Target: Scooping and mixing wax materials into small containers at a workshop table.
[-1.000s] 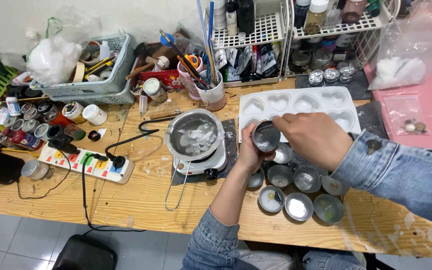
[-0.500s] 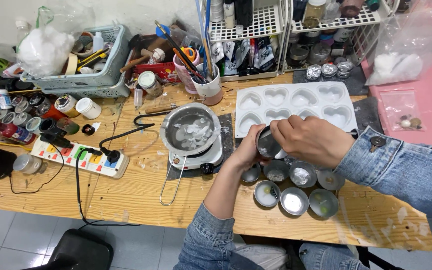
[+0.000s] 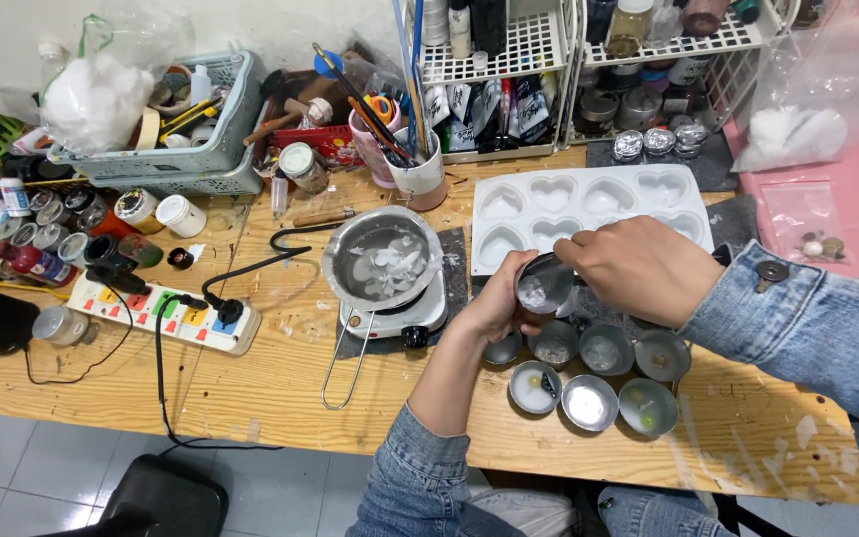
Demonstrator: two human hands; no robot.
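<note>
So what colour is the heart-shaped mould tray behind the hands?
White, a plain tray of heart-shaped cavities; it shows in the head view, the only one here.

The silicone heart mould was white, the little tins were silver, and the bench was pale wood grain. Both sleeves were blue denim. The pan was shiny steel, the power strip white with coloured switches.

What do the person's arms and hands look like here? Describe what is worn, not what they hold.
Both hands, left and right, are bare: no gloves, and no rings that I can make out. Both arms wear blue denim sleeves. The left sleeve is pushed up the forearm; the right sleeve reaches the wrist, with a metal button on its cuff.
</note>
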